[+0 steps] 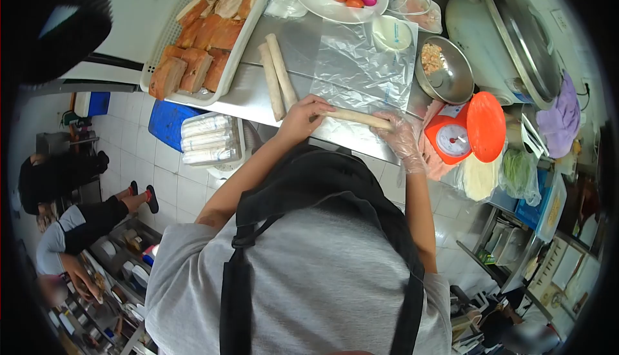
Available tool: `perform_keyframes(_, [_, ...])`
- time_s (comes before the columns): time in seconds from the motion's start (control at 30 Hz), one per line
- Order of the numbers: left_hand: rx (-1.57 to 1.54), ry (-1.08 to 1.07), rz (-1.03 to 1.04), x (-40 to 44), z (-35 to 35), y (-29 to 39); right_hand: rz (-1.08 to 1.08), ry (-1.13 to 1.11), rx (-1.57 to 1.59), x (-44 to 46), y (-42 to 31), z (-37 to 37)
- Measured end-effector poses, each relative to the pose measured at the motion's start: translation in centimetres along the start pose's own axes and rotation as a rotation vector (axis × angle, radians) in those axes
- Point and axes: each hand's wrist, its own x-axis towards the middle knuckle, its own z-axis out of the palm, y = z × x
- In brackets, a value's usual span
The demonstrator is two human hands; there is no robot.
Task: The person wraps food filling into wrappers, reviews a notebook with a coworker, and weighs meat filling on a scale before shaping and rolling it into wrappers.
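A long pale roll, which looks like an uncooked spring roll (356, 118), spans the space between my hands over the steel counter's front edge. My left hand (307, 118) is bare and pinches its left end. At the other end, my right hand (398, 136), in a clear plastic glove, has its fingers closed on the roll. Two similar rolls (277, 74) lie side by side left of my hands. Just beyond the held roll, a clear plastic sheet (358, 65) covers part of the counter (300, 42).
Left stands a white basket (227, 90) of browned meat slabs. A plate (309, 0) of coloured eggs, a tub (392, 34) and a steel bowl (459, 84) sit further back. An orange scale (445, 123) is close to my right hand. People work behind at lower left.
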Motion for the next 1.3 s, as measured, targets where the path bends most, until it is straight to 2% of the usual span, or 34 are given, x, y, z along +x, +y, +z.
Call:
perform_keyframes(0.17, [0.165, -0.026, 0.142, -0.8, -0.2, -0.3, -0.195, 0.038, -0.100, -0.4, 1.1, -0.2])
perform_keyframes(0.37, [0.355, -0.058, 0.270, -1.0, -0.1, 1.3, -0.009, 0.018, 0.067, -1.1, 1.4, -0.2])
perform_keyframes(0.5, [0.500, -0.058, 0.328, -1.1, 0.1, 1.7, -0.118, 0.051, -0.121, -1.0, 2.2, -0.1])
perform_keyframes(0.6, [0.639, -0.008, 0.516, -0.3, 0.4, 1.7, -0.186, 0.133, -0.274, -1.6, 1.7, -0.3])
perform_keyframes(0.67, [0.631, -0.018, 0.482, 0.1, 0.1, 2.4, -0.172, 0.133, -0.292, -1.8, 1.3, -0.5])
perform_keyframes(0.77, [0.589, 0.008, 0.427, 0.8, -0.1, 2.6, -0.123, 0.228, -0.036, -2.3, 1.4, -0.6])
perform_keyframes(0.8, [0.568, 0.024, 0.408, 1.1, -0.1, 2.5, -0.120, 0.224, -0.044, -2.5, 1.3, -0.8])
perform_keyframes(0.93, [0.612, -0.204, 0.458, 0.2, -0.1, 3.3, -0.129, 0.179, -0.087, -3.3, 0.6, -1.9])
perform_keyframes(1.2, [0.731, -0.178, 0.527, 0.7, 1.4, 1.9, -0.209, 0.189, -0.152, -3.6, 1.0, -1.6])
perform_keyframes(1.3, [0.695, -0.153, 0.512, 1.1, 1.8, 2.0, -0.160, 0.136, -0.075, -3.3, 0.7, -2.0])
